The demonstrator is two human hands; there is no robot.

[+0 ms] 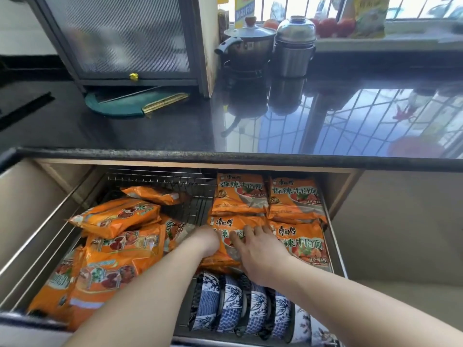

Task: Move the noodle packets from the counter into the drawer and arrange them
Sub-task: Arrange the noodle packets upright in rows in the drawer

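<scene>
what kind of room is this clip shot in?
Most likely a home kitchen: a lidded pot on a glossy dark counter, and below it an open drawer holding noodle packets and racked bowls.

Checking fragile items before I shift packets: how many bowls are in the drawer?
5 bowls in a front-right row, and one partly hidden behind an arm. More may be hidden.
</scene>
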